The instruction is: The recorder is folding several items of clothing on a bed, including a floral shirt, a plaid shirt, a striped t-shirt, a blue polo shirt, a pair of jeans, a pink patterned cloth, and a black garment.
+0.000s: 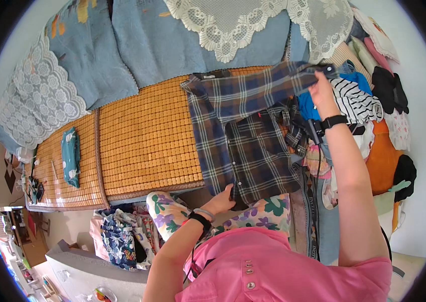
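A dark plaid button-up shirt lies before me, partly over the wooden tile mat and reaching down to my lap. My right hand pinches the cuff end of one sleeve, which is stretched out to the right across the shirt's upper part. At the shirt's lower edge, by the buttoned front, my left hand grips the fabric between thumb and fingers. The collar lies at the far side, near the sofa back. Part of the other sleeve is bunched at the right.
Heaped clothes crowd the right end of the sofa. A folded teal garment rests on the mat at left. Folded clothes are stacked beside my left knee. Lace covers drape over the blue backrest. A cable hangs from my right wrist.
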The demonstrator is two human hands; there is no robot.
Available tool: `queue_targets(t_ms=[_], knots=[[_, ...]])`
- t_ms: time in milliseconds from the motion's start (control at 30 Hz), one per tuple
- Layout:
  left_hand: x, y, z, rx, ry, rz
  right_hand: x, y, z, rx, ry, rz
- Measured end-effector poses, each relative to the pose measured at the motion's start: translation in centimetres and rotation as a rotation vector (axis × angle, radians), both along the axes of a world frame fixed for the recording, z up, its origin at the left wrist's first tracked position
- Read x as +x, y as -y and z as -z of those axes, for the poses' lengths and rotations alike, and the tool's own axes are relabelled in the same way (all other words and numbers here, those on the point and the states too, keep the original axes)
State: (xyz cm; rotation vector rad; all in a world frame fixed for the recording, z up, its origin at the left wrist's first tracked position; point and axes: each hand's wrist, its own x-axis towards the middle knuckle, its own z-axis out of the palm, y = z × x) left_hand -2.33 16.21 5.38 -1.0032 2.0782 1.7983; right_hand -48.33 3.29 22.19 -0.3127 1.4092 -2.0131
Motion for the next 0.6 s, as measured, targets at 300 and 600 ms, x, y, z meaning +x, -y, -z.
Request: queue_targets(t_ms=[300, 600], knots=[[0.1, 4.5, 0.5, 0.615, -0.189, -0.407, 10.9, -3.1, 0.8, 0.0, 0.023, -0.438], [-0.9, 11.5, -2.2, 0.897, -0.535, -0.922, 22.9, -15.0, 5.5, 0.276, -0.308, -1.345]])
